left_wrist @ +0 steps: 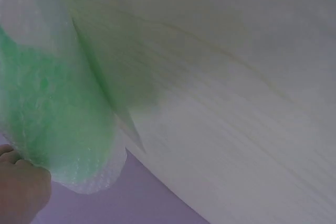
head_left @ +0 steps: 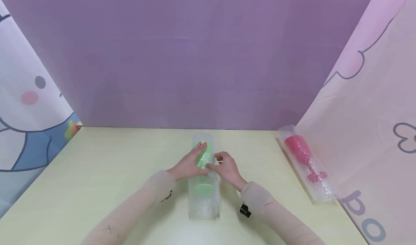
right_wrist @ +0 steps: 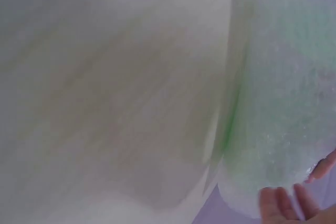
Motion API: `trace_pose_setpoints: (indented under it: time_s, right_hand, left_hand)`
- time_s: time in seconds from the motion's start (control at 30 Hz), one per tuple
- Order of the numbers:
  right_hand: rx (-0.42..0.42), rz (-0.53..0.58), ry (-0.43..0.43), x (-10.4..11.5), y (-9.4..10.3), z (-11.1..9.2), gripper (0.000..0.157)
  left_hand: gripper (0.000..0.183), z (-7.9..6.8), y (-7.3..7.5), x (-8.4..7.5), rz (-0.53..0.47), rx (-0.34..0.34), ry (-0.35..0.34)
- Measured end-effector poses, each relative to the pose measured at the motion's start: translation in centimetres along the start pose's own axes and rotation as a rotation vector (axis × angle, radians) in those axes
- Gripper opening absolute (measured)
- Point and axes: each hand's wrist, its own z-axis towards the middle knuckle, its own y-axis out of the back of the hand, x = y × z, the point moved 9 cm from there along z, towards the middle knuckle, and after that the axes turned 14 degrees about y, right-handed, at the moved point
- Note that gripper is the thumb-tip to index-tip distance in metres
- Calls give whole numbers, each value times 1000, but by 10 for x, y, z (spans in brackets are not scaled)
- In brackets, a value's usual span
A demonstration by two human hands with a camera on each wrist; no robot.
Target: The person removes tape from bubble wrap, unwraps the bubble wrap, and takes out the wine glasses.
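Observation:
A green goblet-shaped thing in a clear bubble-wrap sleeve (head_left: 204,192) lies lengthwise on the table in front of me. My left hand (head_left: 190,163) rests across its upper part, fingers stretched and thumb spread. From the other side my right hand (head_left: 229,169) reaches in, its thumb touching the wrap and its fingers loosely bent beside the edge. Green shows through the bubble wrap (left_wrist: 58,108) in the left wrist view. In the right wrist view, blurred fingers (right_wrist: 273,203) are beside the end of the wrap (right_wrist: 283,129). The hands hide the middle of the wrapped thing.
A pink goblet in bubble wrap (head_left: 299,149) lies along the table's right edge, against a patterned curtain (head_left: 364,129). Behind the pale yellow table (head_left: 113,165) stands a purple wall (head_left: 195,75). Another patterned cloth (head_left: 32,129) hangs at left.

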Motion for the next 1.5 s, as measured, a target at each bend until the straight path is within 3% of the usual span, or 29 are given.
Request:
trace_pose_setpoints:
  time_s: [0.2, 0.4, 0.7, 1.0, 1.5]
  right_hand:
    - [-16, -125, 246, 23, 3, 8, 25]
    - [29, -209, 363, 36, 3, 12, 17]
    - [87, -285, 370, 37, 0, 11, 14]
    - [39, -317, 447, 39, -1, 11, 11]
    - [-15, -359, 544, 44, 0, 7, 5]
  left_hand:
    - [105, 0, -2, 2, -19, 12, 16]
    - [105, 0, -2, 2, -13, 2, 16]
    - [106, -2, -6, 6, -22, 19, -7]
    - [105, -2, 0, 4, -27, -20, -44]
    - [105, -3, 2, 4, -51, -7, -16]
